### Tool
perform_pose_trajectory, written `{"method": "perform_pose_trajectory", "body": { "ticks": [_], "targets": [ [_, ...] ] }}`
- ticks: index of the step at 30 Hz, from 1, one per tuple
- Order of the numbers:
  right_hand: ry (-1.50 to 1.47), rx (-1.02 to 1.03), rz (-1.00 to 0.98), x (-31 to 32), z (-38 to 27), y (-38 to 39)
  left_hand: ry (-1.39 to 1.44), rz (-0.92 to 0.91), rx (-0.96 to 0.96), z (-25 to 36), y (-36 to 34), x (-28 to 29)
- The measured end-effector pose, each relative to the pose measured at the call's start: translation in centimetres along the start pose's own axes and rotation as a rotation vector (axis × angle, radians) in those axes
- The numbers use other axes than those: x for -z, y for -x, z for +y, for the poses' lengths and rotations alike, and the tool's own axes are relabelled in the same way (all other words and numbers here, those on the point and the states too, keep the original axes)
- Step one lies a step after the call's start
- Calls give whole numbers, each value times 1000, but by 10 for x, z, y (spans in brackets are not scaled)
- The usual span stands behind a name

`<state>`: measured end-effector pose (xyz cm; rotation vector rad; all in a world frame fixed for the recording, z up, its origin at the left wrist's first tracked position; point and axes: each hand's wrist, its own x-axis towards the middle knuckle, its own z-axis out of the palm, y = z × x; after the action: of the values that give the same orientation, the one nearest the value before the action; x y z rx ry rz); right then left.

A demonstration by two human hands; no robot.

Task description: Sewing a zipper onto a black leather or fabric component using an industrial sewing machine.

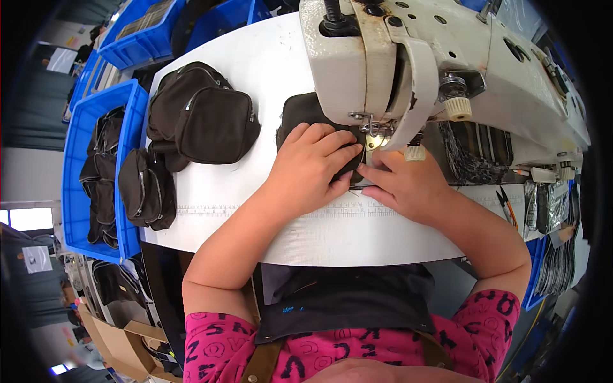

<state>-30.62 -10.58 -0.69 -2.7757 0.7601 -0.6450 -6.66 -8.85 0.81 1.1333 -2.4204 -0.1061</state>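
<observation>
A dark brown fabric pouch [302, 108] lies under the needle area of a white sewing machine [345, 76]. My left hand [313, 163] is on top of it, fingers curved over the cloth and the thumb tucked at its near edge. Close to the needle, my right hand [408, 185] grips the pouch's right edge with bent fingers. Part of that grip is hidden by the machine head. The machine's metal presser foot [373, 127] sits just beyond my fingertips.
Several dark zippered pouches [217, 124] are piled at the left on the white table [281, 236]. A blue bin [70, 185] beside them holds more. Striped, fringed fabric pieces [476, 150] lie right of the needle. Near the right edge are scissors [507, 205] and a clear plastic bag [555, 204].
</observation>
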Motion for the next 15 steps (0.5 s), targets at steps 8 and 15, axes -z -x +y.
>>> {"method": "perform_pose_trajectory", "body": {
  "ticks": [8,15],
  "targets": [
    [13,43,-41,-4,1,3,-30,40,-65,-1,1,-5],
    [35,52,-24,-6,1,4,-7,20,-31,3,1,-7]
  ]
}}
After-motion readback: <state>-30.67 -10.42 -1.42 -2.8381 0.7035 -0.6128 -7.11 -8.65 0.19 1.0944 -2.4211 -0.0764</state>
